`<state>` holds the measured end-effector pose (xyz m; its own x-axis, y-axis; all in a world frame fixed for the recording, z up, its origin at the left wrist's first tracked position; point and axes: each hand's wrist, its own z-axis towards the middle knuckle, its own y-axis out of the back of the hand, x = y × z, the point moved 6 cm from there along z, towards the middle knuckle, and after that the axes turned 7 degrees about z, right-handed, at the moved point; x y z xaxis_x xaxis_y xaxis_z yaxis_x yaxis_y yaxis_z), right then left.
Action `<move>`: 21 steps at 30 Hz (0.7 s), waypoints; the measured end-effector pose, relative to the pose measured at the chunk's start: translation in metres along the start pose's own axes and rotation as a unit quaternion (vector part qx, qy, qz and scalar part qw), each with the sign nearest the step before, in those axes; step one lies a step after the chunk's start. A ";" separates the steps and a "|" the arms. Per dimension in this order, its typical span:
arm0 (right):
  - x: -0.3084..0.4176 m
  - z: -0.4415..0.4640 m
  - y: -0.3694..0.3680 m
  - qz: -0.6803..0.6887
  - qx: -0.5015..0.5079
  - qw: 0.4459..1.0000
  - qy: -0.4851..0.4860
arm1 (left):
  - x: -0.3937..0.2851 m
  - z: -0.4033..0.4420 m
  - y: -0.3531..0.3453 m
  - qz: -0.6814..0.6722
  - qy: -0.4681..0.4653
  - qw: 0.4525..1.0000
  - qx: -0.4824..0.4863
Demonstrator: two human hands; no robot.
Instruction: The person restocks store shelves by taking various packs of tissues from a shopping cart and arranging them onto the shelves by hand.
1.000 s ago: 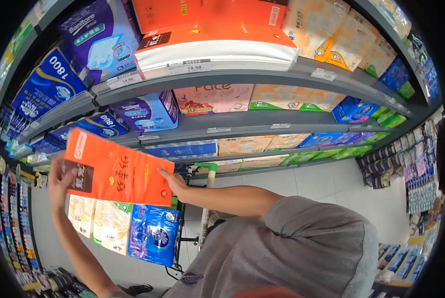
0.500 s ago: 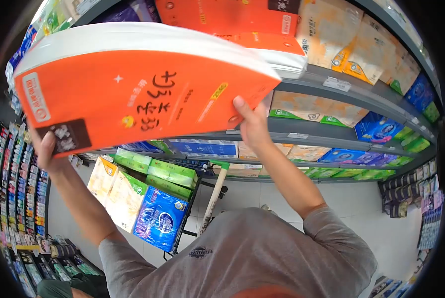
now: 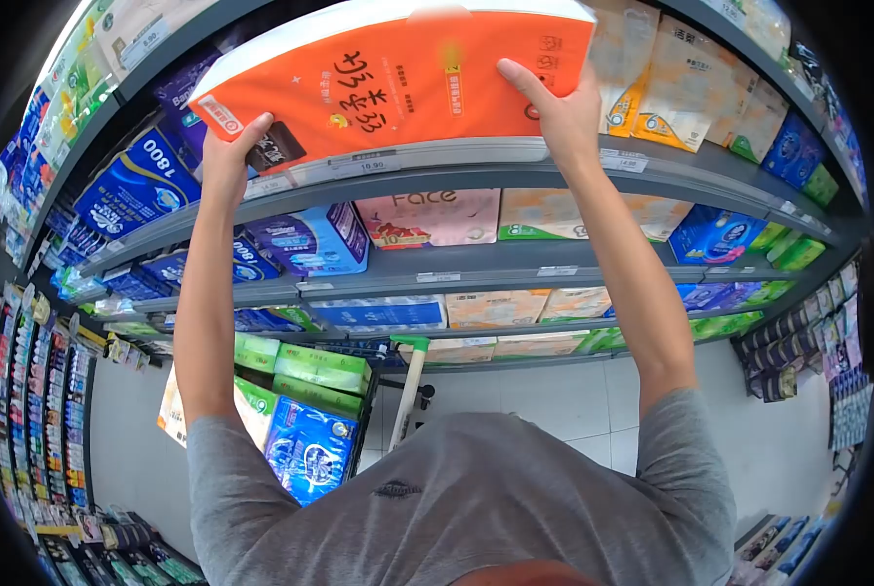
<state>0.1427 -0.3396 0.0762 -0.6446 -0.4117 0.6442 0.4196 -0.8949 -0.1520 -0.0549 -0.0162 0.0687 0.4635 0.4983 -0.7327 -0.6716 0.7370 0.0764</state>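
Observation:
A wide orange pack of tissue paper (image 3: 408, 98) with white sides is held up between both hands at the front of an upper shelf. My left hand (image 3: 226, 161) grips its lower left corner, thumb on the front near a dark brown label. At the right end, my right hand (image 3: 566, 109) has its thumb pressed on the orange front, with the other fingers hidden behind. The pack's lower edge lies just above the shelf's price rail (image 3: 359, 166). Whether it rests on the shelf I cannot tell.
Blue tissue packs (image 3: 146, 181) stand left on the shelf, beige ones (image 3: 676, 83) right. Lower shelves hold a pink pack (image 3: 427, 217) and more tissues. Below is a cart with a green-tipped handle (image 3: 410, 381), carrying green packs (image 3: 322, 367) and a blue pack (image 3: 310, 449).
Both hands have carried the orange pack up, right and toward the shelf, levelling its tilt. The orange goods seen behind it are now hidden. In view, the cart has shifted slightly down.

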 end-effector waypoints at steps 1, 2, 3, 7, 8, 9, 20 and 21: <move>-0.005 0.005 0.000 -0.003 -0.002 1.000 0.003 | 0.005 0.007 -0.002 0.001 0.004 1.000 0.002; -0.015 0.010 0.000 -0.001 -0.007 1.000 -0.013 | 0.009 0.014 -0.003 0.007 -0.004 1.000 0.002; -0.025 0.017 0.000 0.001 -0.011 1.000 -0.028 | 0.013 0.020 -0.006 0.005 -0.009 1.000 0.004; -0.060 0.042 0.002 -0.016 0.035 0.997 -0.059 | 0.026 0.036 -0.012 0.090 -0.051 0.992 -0.069; -0.062 0.043 0.001 -0.025 0.052 0.997 -0.054 | 0.033 0.036 -0.014 0.099 -0.047 0.991 -0.071; -0.062 0.044 -0.001 -0.034 0.069 0.996 -0.050 | 0.036 0.035 -0.015 0.110 -0.041 0.990 -0.072; -0.071 0.046 0.000 -0.092 0.131 0.984 -0.080 | 0.061 0.038 -0.020 0.021 0.061 0.998 0.007; -0.071 0.045 0.001 -0.094 0.125 0.983 -0.093 | 0.063 0.039 -0.020 0.021 0.061 0.998 0.006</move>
<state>0.2178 -0.3032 0.0643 -0.6071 -0.1842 0.7730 0.4638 -0.8720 0.1565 0.0105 0.0183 0.0474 0.3605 0.4709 -0.8051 -0.6817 0.7222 0.1172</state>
